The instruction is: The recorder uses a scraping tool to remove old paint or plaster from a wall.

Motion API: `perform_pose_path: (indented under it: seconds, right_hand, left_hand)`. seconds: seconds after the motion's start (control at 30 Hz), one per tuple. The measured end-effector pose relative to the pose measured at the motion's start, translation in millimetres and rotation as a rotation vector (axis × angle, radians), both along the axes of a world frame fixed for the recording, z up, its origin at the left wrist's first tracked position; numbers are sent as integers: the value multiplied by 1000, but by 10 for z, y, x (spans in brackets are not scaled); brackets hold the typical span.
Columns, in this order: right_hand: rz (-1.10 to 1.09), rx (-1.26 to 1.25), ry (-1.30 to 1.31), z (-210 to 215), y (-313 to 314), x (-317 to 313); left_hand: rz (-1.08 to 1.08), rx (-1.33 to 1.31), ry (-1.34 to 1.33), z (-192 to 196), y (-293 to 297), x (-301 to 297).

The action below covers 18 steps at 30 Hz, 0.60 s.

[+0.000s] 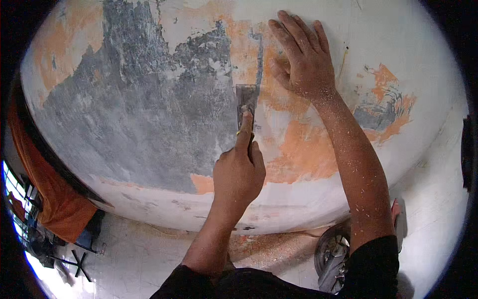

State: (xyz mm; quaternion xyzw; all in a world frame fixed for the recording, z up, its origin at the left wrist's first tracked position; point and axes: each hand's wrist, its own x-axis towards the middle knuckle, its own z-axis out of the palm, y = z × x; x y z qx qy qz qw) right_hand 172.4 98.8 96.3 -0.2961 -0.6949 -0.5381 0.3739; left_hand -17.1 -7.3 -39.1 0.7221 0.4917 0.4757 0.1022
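My left hand is closed around a putty knife, its index finger stretched along the flat dark blade. The blade's tip rests on the wall, where a large grey patch meets an orange one. A thin grey strip of bared surface runs upward from the blade through the orange. To the upper right, my right hand lies flat on the wall with fingers spread, holding nothing. Pale flakes and dust speckle my right forearm.
A smaller chipped patch of grey and orange is at the right. Paint crumbs lie on the floor by the wall's foot. A wheel stands near my right elbow. An orange cloth hangs at the left, above black crossed legs.
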Motion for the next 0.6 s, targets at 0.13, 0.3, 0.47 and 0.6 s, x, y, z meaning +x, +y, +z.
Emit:
perform_pose_path:
  seconds: [0.13,0.3,0.47,0.6]
  right_hand:
    - [-5,9,2,-4,-4,15]
    - [-6,19,-7,-2,15,11]
    - [25,44,-14,5,39,-3]
    - [-12,6,8,-1,25,39]
  left_hand:
    - [-26,-22,1,-302,-149,-23]
    - [-10,55,-29,-9,-8,20]
    - [7,9,-13,-292,-136,-36]
    - [12,-41,-7,-86,-95,-7]
